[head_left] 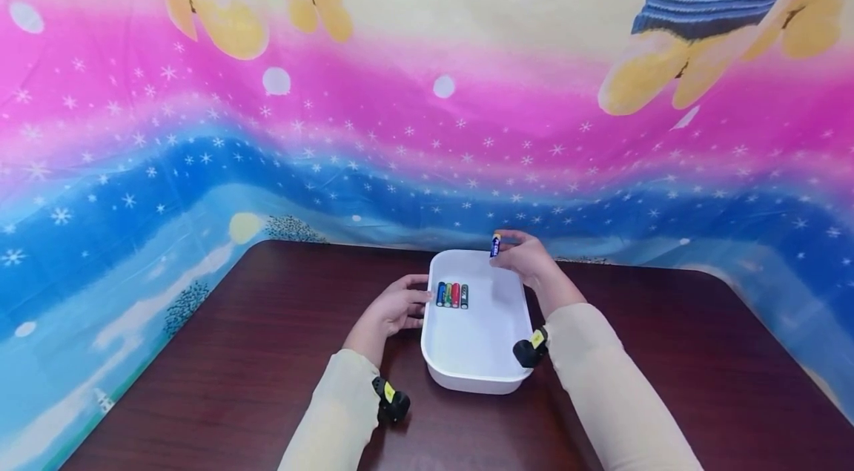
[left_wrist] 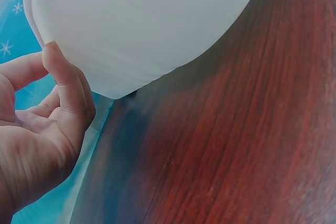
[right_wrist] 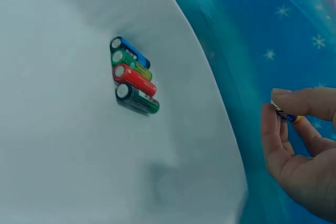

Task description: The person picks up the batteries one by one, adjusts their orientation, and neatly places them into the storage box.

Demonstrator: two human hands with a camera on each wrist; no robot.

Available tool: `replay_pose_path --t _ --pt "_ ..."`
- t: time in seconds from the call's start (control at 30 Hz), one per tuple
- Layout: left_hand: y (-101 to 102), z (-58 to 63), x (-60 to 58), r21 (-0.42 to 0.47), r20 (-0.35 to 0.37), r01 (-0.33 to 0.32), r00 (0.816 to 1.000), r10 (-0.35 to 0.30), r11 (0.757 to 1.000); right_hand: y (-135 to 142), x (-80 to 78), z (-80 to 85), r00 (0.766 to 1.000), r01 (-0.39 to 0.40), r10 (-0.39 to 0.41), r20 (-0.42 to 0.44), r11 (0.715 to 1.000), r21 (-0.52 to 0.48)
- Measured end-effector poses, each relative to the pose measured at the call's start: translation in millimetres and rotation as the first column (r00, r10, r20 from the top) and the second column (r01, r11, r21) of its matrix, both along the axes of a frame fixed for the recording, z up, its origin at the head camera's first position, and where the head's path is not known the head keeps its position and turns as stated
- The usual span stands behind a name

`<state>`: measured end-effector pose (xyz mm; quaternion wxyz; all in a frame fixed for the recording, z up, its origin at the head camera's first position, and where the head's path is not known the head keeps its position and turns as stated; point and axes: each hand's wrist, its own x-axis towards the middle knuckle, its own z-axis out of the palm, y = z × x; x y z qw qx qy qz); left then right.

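A white tub (head_left: 477,341) stands on the table. My left hand (head_left: 405,302) is at its left side, fingertips right at the rim. The left wrist view shows these fingers (left_wrist: 68,85) loosely bent against the outer wall. My right hand (head_left: 527,257) pinches a blue and yellow battery (head_left: 495,245), held upright above the tub's far right corner. In the right wrist view the thumb (right_wrist: 304,100) covers part of this battery (right_wrist: 286,114). Several batteries (right_wrist: 135,80), coloured blue, green, red and dark green, lie side by side in the tub near its left wall.
The dark red-brown wooden table (head_left: 280,352) stretches to both sides of the tub. Behind it hangs a colourful printed cloth (head_left: 373,137) with snowflakes. Black wrist cameras (head_left: 394,404) are strapped over both sleeves.
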<state>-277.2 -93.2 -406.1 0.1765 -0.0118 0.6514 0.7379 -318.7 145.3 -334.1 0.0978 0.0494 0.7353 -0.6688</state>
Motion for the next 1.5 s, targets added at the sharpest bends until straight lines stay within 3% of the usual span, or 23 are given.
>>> replay_pose_path --t 0.4,0.67,0.93,1.5 --pt "0 2.7 -0.8 -0.001 0.005 -0.006 1.000 0.006 1.000 -18 -5.5 -13.9 1.000 -0.002 0.002 0.020 1.000 -0.029" --pt "0 3.6 -0.9 -0.003 0.008 -0.008 1.000 0.008 1.000 -22 -7.5 -25.4 0.999 -0.040 0.040 0.015 0.999 0.005" --pt "0 2.6 -0.2 -0.002 0.010 -0.001 1.000 0.001 1.000 -20 -9.3 -40.4 0.998 -0.017 0.014 0.059 0.999 0.051" --pt "-1 0.3 -0.5 0.002 0.001 0.003 1.000 -0.003 1.000 -24 -9.8 -49.6 0.990 -0.097 0.087 0.106 0.991 0.091"
